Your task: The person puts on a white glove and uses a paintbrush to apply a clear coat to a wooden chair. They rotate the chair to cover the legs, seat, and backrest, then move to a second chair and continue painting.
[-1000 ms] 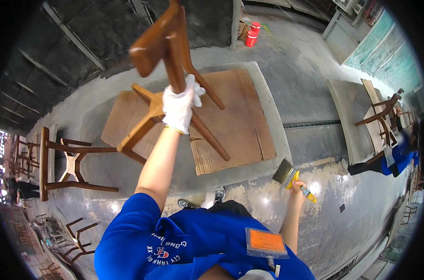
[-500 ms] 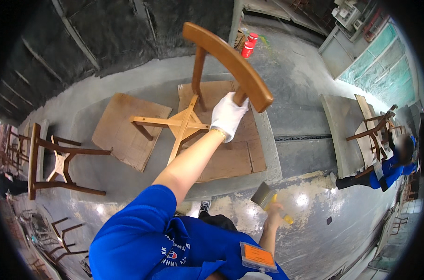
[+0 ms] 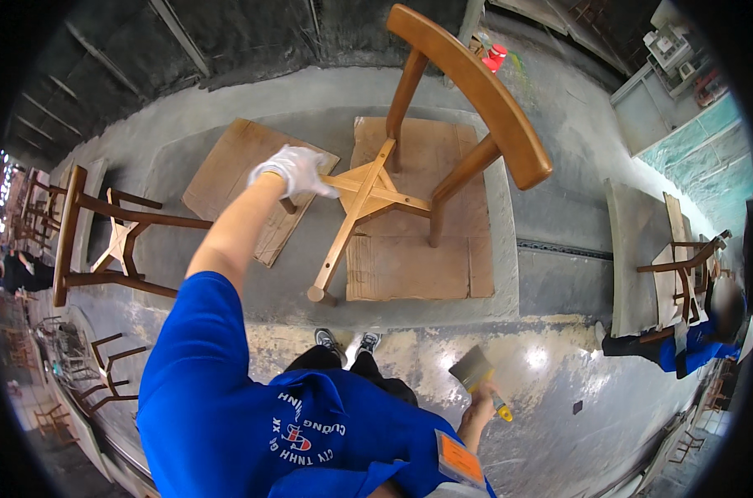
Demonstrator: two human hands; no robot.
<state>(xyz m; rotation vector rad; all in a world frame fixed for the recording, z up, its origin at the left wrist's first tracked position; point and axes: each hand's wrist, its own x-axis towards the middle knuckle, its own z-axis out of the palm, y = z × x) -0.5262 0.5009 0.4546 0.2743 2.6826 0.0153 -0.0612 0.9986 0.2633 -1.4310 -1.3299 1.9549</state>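
Observation:
A wooden chair frame (image 3: 372, 192) with no seat stands on flattened cardboard (image 3: 467, 249). It has a curved brown backrest (image 3: 484, 91), brown legs and a pale crossed seat support. My left hand (image 3: 293, 170), in a white glove, is closed round the left end of a pale crossbar, hiding the top of the leg there. Low on the right, my bare right hand (image 3: 481, 403) grips the yellow handle of a wide flat paintbrush (image 3: 471, 371). The brush's dark, broad head points up and left, apart from the chair.
Another seatless chair (image 3: 127, 224) lies tipped at the left. A second cardboard sheet (image 3: 227, 170) lies beside the first on the low grey platform (image 3: 502, 274). At the right, a co-worker in blue (image 3: 700, 344) is beside another chair (image 3: 687, 266). A red container (image 3: 494, 58) stands behind the backrest.
My left hand has left the post under the backrest and moved left to the crossbar's end. The chair appears turned and shifted right in view. My right hand still holds the paintbrush low.

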